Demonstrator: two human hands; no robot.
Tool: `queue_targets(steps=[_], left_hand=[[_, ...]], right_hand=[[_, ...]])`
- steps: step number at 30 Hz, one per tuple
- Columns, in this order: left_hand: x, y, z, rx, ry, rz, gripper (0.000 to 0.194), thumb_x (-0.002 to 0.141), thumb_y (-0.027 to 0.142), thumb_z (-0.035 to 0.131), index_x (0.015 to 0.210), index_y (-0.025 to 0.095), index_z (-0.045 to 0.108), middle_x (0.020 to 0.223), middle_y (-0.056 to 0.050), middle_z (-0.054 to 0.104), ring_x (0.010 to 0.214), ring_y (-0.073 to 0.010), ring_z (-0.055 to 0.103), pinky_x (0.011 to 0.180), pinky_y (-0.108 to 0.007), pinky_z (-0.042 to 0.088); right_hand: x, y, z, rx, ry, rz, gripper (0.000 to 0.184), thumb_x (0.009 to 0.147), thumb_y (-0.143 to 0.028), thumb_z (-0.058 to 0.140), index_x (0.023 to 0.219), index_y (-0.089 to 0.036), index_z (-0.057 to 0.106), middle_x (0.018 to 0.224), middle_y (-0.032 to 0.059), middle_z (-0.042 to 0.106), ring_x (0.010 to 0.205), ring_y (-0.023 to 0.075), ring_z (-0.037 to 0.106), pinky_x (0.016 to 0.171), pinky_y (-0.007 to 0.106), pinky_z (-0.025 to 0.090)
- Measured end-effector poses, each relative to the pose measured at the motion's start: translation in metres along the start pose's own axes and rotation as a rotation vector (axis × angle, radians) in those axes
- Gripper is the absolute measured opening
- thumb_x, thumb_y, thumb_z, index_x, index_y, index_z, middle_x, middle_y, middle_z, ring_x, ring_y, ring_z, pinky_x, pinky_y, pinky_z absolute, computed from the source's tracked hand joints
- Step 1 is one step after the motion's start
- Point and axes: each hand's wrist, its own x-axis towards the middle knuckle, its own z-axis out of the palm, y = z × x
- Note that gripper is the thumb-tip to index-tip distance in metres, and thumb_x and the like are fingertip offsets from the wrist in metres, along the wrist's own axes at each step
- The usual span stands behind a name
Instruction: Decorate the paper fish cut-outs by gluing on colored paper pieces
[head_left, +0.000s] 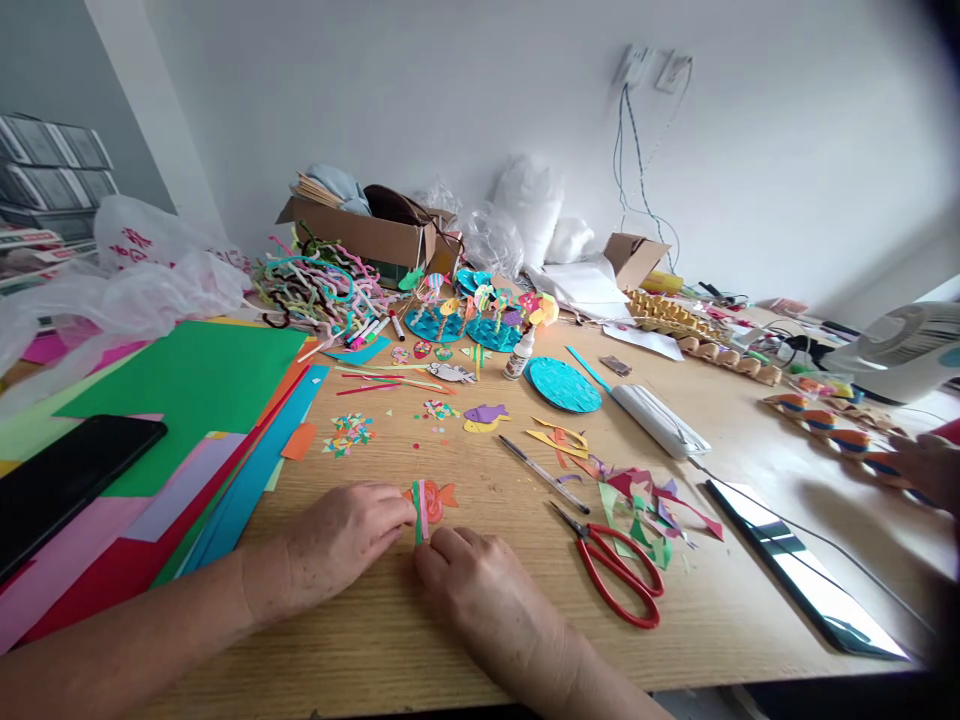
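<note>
An orange paper fish (444, 496) lies flat on the table in front of me, with a green paper strip (419, 500) and a pink strip beside it laid across its body. My left hand (349, 535) rests at the fish's left side, its fingers together and pressing on the edge of the paper. Curled in a pinch, my right hand (487, 590) is at the lower end of the strips; its fingertips are partly hidden. Red-handled scissors (619, 570) lie partly open to the right, below a pen (544, 473). Farther up is a purple and yellow paper fish (485, 417).
Coloured paper sheets (202, 370) and a black phone (75, 480) cover the left. Paper scraps (652, 505), a pencil case (660, 420) and a tablet (806, 570) lie right. A glue bottle (519, 356) stands beyond. Another person's hand (926, 465) touches an egg-carton strip.
</note>
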Motion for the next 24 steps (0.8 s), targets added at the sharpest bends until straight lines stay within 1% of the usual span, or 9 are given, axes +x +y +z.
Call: queue_targets(steps=[3, 5, 10, 15, 18, 21, 24], left_hand=[[0.000, -0.001, 0.000, -0.030, 0.029, -0.002, 0.022, 0.085, 0.004, 0.044, 0.089, 0.019, 0.060, 0.085, 0.001, 0.064, 0.078, -0.0142, 0.060, 0.069, -0.022, 0.045], [0.001, -0.001, 0.000, -0.034, 0.036, 0.015, 0.023, 0.084, 0.003, 0.044, 0.087, 0.019, 0.060, 0.083, 0.001, 0.063, 0.077, -0.0137, 0.059, 0.068, -0.022, 0.044], [0.007, 0.002, 0.004, 0.023, 0.048, 0.033, 0.022, 0.081, 0.000, 0.050, 0.084, 0.019, 0.061, 0.082, 0.001, 0.059, 0.078, -0.0142, 0.054, 0.068, -0.023, 0.043], [0.012, 0.004, 0.013, 0.074, 0.116, 0.079, 0.015, 0.081, 0.005, 0.056, 0.087, 0.017, 0.060, 0.088, -0.002, 0.056, 0.085, -0.0177, 0.050, 0.073, -0.028, 0.042], [0.013, 0.003, 0.017, 0.041, 0.138, 0.077, 0.016, 0.078, 0.002, 0.056, 0.085, 0.017, 0.058, 0.090, -0.002, 0.055, 0.087, -0.0181, 0.048, 0.074, -0.028, 0.041], [0.015, 0.002, 0.019, 0.011, 0.138, 0.071, 0.016, 0.077, 0.001, 0.057, 0.081, 0.017, 0.056, 0.086, -0.001, 0.055, 0.085, -0.0174, 0.048, 0.073, -0.028, 0.040], [0.015, 0.001, 0.021, -0.015, 0.131, 0.066, 0.014, 0.078, 0.003, 0.057, 0.079, 0.017, 0.056, 0.085, 0.000, 0.055, 0.084, -0.0170, 0.048, 0.072, -0.027, 0.040]], right_hand=[[-0.002, -0.002, 0.005, -0.011, 0.058, 0.016, 0.007, 0.081, -0.010, 0.056, 0.079, -0.016, 0.054, 0.074, 0.0021, 0.059, 0.059, 0.0149, 0.052, 0.047, 0.025, 0.034], [-0.003, -0.001, 0.011, 0.024, 0.086, 0.042, 0.008, 0.082, -0.009, 0.055, 0.079, -0.017, 0.053, 0.074, 0.0019, 0.059, 0.059, 0.0143, 0.052, 0.048, 0.025, 0.034], [-0.002, 0.002, 0.019, 0.186, 0.115, 0.197, 0.011, 0.083, -0.006, 0.051, 0.080, -0.016, 0.054, 0.075, 0.0019, 0.061, 0.062, 0.0137, 0.057, 0.053, 0.023, 0.038], [0.002, 0.003, 0.017, 0.322, 0.118, 0.329, 0.008, 0.083, -0.009, 0.053, 0.079, -0.015, 0.057, 0.075, 0.0026, 0.063, 0.064, 0.0141, 0.060, 0.056, 0.022, 0.041], [0.002, 0.003, 0.014, 0.385, 0.136, 0.362, 0.008, 0.082, -0.008, 0.054, 0.082, -0.015, 0.058, 0.077, 0.0034, 0.065, 0.066, 0.0146, 0.062, 0.059, 0.021, 0.042], [0.001, 0.003, 0.011, 0.437, 0.149, 0.386, 0.012, 0.081, -0.007, 0.052, 0.085, -0.016, 0.059, 0.079, 0.0035, 0.066, 0.069, 0.0149, 0.062, 0.063, 0.022, 0.043], [0.000, 0.001, 0.007, 0.490, 0.164, 0.409, 0.012, 0.081, -0.010, 0.052, 0.088, -0.017, 0.059, 0.081, 0.0032, 0.065, 0.070, 0.0146, 0.061, 0.062, 0.022, 0.043]])
